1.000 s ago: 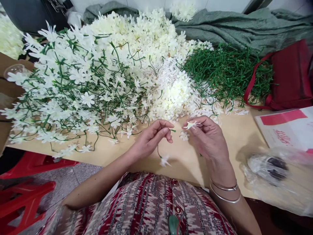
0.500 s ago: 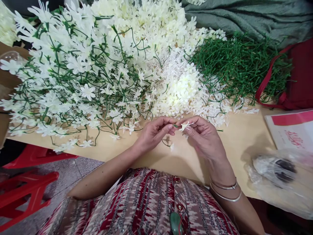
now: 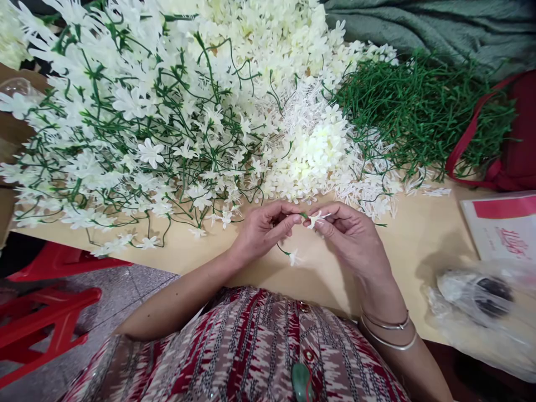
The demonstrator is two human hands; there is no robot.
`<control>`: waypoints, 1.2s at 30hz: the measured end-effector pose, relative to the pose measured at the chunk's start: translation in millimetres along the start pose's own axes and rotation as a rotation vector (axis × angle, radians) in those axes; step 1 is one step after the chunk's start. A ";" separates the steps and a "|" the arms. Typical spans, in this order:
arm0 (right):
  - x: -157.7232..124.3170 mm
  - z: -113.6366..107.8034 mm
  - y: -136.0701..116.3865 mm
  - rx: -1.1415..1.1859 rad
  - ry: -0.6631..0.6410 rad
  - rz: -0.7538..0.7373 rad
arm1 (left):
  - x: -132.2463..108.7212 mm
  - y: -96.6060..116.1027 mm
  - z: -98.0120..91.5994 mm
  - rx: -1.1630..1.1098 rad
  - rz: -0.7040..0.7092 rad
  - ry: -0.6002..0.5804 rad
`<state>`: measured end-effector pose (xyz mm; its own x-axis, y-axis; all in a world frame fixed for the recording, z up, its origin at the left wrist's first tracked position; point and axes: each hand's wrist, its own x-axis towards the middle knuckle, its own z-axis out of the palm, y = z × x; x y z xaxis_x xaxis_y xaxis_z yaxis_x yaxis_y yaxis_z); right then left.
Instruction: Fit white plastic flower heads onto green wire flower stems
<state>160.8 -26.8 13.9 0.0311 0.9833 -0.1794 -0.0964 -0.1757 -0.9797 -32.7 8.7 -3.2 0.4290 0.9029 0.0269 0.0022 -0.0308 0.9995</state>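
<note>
Here, white flower (image 3: pixel 315 219) between hands (image 3: pixel 268 230) (image 3: pixel 354 237), perhaps against both.

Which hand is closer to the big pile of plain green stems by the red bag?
The right hand. The pile of green stems lies ahead of it and to its right. The left hand is farther away, on the right hand's other side.

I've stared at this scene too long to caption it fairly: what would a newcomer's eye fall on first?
Probably the white flower heap across the table's far left. Next, perhaps, the green stem pile at the far right, beside the red bag. Then, close together at the near middle, the left hand pinching a green tip and the right hand a small white flower.
</note>
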 end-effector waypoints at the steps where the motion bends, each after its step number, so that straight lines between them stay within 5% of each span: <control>1: 0.2 0.4 -0.3 -0.008 0.000 0.000 | -0.1 0.3 0.3 0.011 0.012 -0.003; 20: 2.9 -5.4 -2.5 0.020 -0.040 0.093 | -0.8 1.6 0.5 0.107 0.091 -0.036; 36: 13.0 -8.7 -10.1 -0.096 -0.211 0.141 | -1.5 1.9 -0.4 0.178 0.105 -0.077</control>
<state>170.8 -12.7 20.7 -0.1854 0.9352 -0.3018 0.0101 -0.3053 -0.9522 -33.7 7.5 -1.3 0.5031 0.8555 0.1224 0.1107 -0.2043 0.9726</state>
